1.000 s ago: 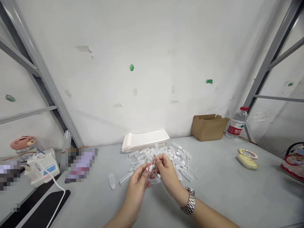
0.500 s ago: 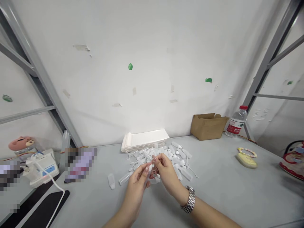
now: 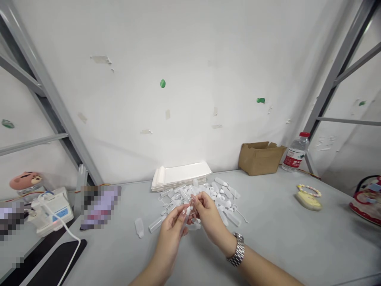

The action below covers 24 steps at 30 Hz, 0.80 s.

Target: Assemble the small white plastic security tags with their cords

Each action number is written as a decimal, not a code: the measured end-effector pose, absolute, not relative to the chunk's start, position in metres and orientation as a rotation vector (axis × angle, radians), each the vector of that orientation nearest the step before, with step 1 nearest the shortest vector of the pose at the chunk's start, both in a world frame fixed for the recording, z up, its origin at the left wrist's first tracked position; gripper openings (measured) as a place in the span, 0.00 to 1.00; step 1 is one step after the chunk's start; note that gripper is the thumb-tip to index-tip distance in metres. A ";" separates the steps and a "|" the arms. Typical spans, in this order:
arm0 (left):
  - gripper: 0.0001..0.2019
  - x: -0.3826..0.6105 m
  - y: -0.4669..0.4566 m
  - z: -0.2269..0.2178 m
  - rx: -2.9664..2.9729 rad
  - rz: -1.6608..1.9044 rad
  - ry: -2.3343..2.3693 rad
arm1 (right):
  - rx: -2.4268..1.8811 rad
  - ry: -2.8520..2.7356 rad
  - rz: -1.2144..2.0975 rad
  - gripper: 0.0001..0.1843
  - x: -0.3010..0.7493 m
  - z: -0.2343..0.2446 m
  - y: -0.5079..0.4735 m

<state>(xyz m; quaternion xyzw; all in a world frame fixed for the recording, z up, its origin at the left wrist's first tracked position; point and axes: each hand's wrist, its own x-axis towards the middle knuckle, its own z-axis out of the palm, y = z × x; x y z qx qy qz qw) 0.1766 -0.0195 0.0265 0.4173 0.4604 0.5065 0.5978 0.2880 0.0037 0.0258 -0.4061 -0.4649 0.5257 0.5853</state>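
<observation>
My left hand (image 3: pixel 172 227) is closed round a small translucent plastic bottle (image 3: pixel 187 215), which tilts upward with its white top showing. Fingertips of my right hand (image 3: pixel 208 212) pinch together right at that top; what lies between them is too small to make out. Behind the hands spreads a pile of loose plastic bottles and white caps (image 3: pixel 228 192). To the left of my left hand lie a clear tube (image 3: pixel 156 224) and a flat translucent bottle (image 3: pixel 139 227).
A stack of white trays (image 3: pixel 187 173) stands against the wall. Further right are a cardboard box (image 3: pixel 262 161), a water bottle (image 3: pixel 294 155) and a yellow pouch (image 3: pixel 308 201) with a beaded loop. A power strip (image 3: pixel 55 212) with a white cable sits at left.
Both hands stay at the bottle's top with almost the same grip. The view has shifted very slightly; nothing else has visibly moved.
</observation>
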 end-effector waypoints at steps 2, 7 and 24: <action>0.20 0.176 -0.020 0.026 0.966 1.175 1.076 | -0.949 -1.112 1.225 0.16 0.289 0.026 0.004; 0.19 0.176 -0.020 0.027 0.977 1.142 1.102 | -0.995 -1.162 1.195 0.16 0.292 0.031 0.003; 0.16 0.180 -0.021 0.030 0.935 1.267 1.027 | -0.848 -0.956 1.390 0.19 0.290 0.033 0.002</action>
